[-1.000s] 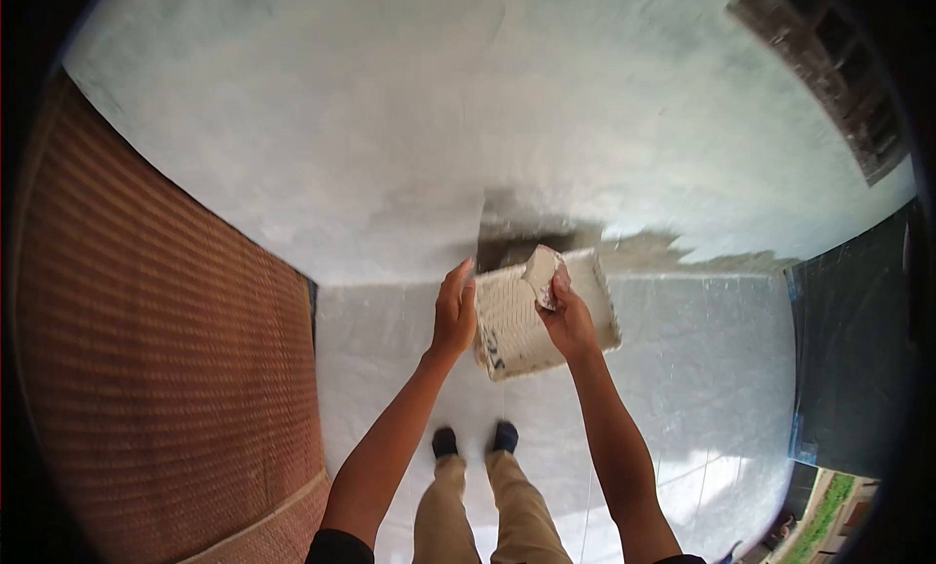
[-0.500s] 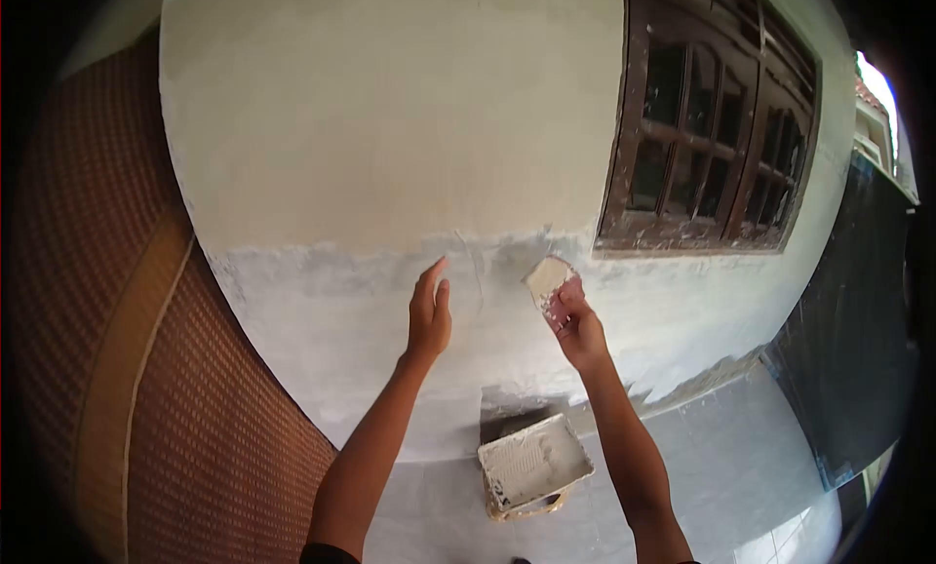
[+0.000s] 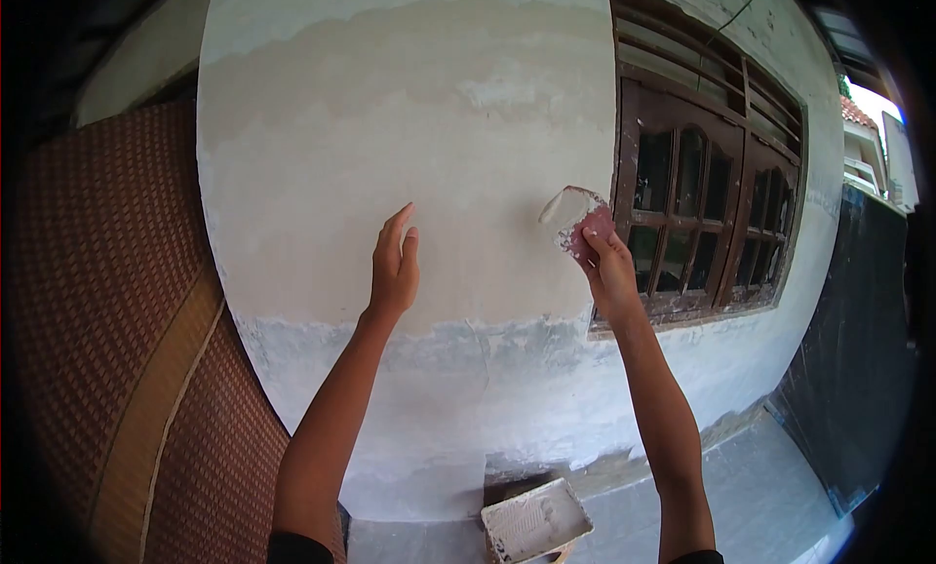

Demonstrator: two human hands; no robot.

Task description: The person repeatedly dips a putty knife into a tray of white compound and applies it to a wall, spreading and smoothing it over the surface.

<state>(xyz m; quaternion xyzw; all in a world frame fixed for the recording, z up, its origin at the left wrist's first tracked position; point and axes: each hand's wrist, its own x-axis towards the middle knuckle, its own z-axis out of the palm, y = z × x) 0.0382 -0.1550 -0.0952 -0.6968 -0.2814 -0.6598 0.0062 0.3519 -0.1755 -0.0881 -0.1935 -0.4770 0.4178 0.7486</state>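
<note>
**Putty goes up on the porch wall**

Plastered wall (image 3: 409,125) fills most of the view, curved by the lens, with a woven brown screen (image 3: 107,301) standing at its left. Most of the upper wall already carries a smooth, cream-coloured coat, while the lower band is rougher and greyer and looks as if it has yet to be covered; I judge the job well along but not finished.

Moving right, the left hand (image 3: 393,265) is raised on an outstretched arm, palm toward the wall, fingers straight and close together, holding nothing; whether the fingertips touch the plaster I cannot tell. Low on the floor between the arms sits a white paint tray (image 3: 535,521), smeared with compound.

Further right, the right hand (image 3: 606,264) is lifted to about the same height, its fingers clamped on a small flat scraper (image 3: 575,216) loaded with white putty, its blade held near the wall, just beside the dark wooden window frame (image 3: 717,194).
</note>
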